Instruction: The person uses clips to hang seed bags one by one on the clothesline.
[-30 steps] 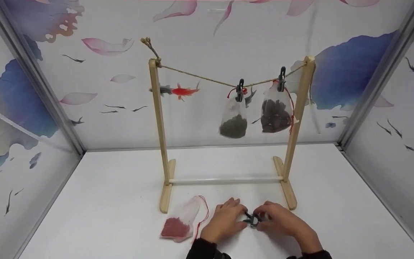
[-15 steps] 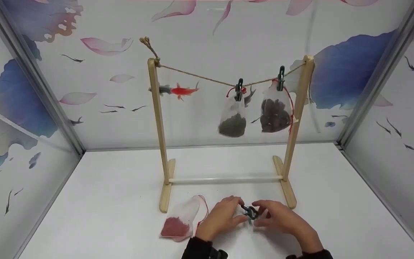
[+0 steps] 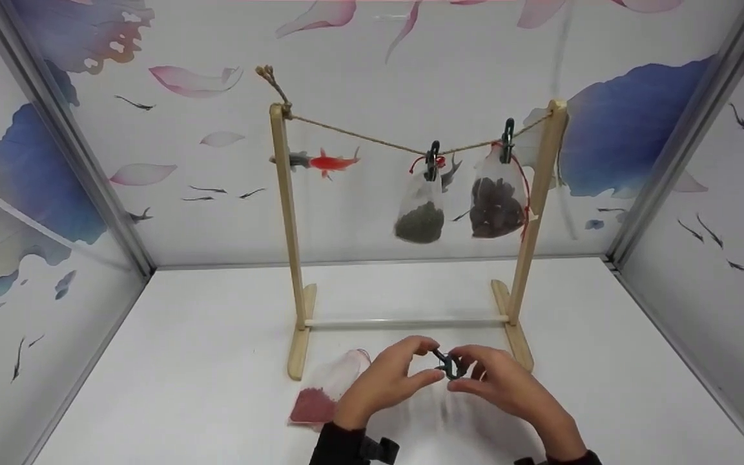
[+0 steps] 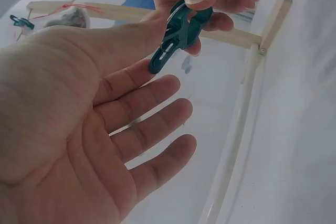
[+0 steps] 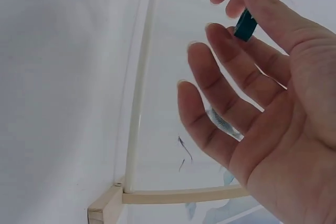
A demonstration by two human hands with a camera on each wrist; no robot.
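Both hands meet over the table in front of the rack, holding one dark green plastic clothespin (image 3: 451, 367) between them. My left hand (image 3: 382, 382) has its thumb and index finger at the handle end, as the left wrist view shows up close; its other fingers (image 4: 157, 114) are extended. From the opposite side, my right hand (image 3: 500, 381) pinches the rounded end of the clothespin (image 4: 184, 30) with thumb and fingertips. In the right wrist view, part of the clothespin (image 5: 244, 27) shows beside the right thumb. A mesh bag (image 3: 314, 403) of reddish-pink filling lies left, partly covered by my left forearm.
The wooden rack's posts (image 3: 287, 219) carry a sagging rope (image 3: 352, 134). Clothespins (image 3: 507, 145) hold two bags on it: one with green filling (image 3: 420, 223), one with dark pieces (image 3: 496, 206). A white rod (image 3: 404, 323) joins the feet. Printed panels (image 3: 217, 226) enclose the white table (image 3: 204, 361).
Both hands have lifted the clothespin up off the table and slightly away from the body. My left forearm has shifted left and now overlaps the pink-filled bag. The hanging bags stay put.
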